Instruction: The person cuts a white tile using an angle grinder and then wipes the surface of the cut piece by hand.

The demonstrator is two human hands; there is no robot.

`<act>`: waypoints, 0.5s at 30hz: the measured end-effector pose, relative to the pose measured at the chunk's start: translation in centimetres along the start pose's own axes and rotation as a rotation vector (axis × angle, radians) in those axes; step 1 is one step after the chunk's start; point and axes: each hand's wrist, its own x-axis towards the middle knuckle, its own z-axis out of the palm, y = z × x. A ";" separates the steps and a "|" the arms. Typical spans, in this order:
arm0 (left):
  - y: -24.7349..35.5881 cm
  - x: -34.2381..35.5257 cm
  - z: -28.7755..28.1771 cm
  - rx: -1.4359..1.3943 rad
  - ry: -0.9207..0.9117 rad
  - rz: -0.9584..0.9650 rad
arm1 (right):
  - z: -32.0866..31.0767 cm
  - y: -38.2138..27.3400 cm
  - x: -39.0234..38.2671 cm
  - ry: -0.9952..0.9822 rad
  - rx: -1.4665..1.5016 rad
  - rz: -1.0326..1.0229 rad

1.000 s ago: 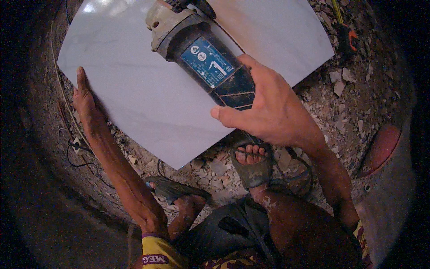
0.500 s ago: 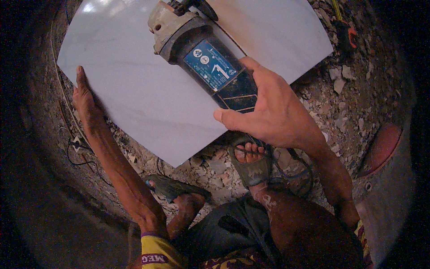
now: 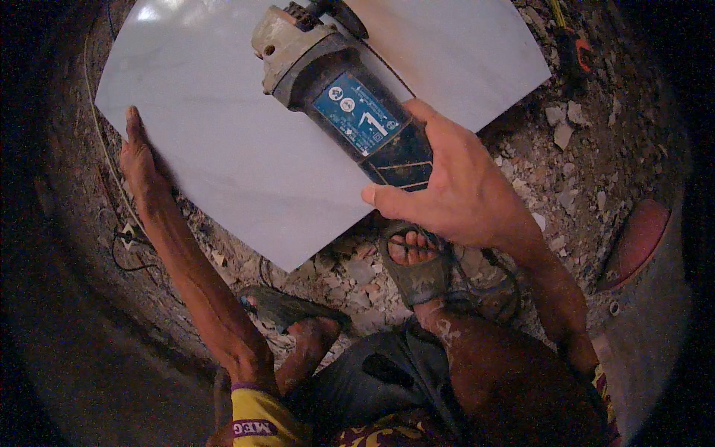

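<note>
A large white tile (image 3: 223, 141) with faint grey veining lies across the rubble. My right hand (image 3: 465, 175) wraps round the rear of an angle grinder (image 3: 357, 123), thumb on the near side. The grinder's metal head (image 3: 287, 45) points to the upper left over the tile, and its dark disc (image 3: 346, 16) is partly visible at the top edge. A dark, narrow line (image 3: 389, 68) runs from the disc toward my right hand, with tan dust beside it. My left hand (image 3: 141, 160) holds the tile's left edge, thumb on top; its other fingers are mostly hidden.
Broken rubble (image 3: 357, 279) surrounds my sandalled feet (image 3: 413, 257). A cable (image 3: 495, 287) loops by the right foot, and another cord (image 3: 130, 257) lies at the left. A tape measure (image 3: 575, 56) rests beyond the tile's right edge. A reddish rounded object (image 3: 637, 242) sits at far right.
The grinder and my right hand have shifted slightly to the right and down. The tile's near and right corners sit a little higher in view. My left hand keeps its hold.
</note>
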 end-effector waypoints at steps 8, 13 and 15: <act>0.3 -0.8 0.7 0.104 0.016 0.058 | -0.7 -0.8 -1.1 -0.018 0.035 0.048; -0.3 0.4 0.1 0.031 0.041 -0.031 | -1.2 -1.4 -1.3 -0.074 0.073 0.124; -0.6 0.8 0.0 -0.003 0.040 -0.005 | -1.2 -1.5 -1.4 -0.078 0.079 0.132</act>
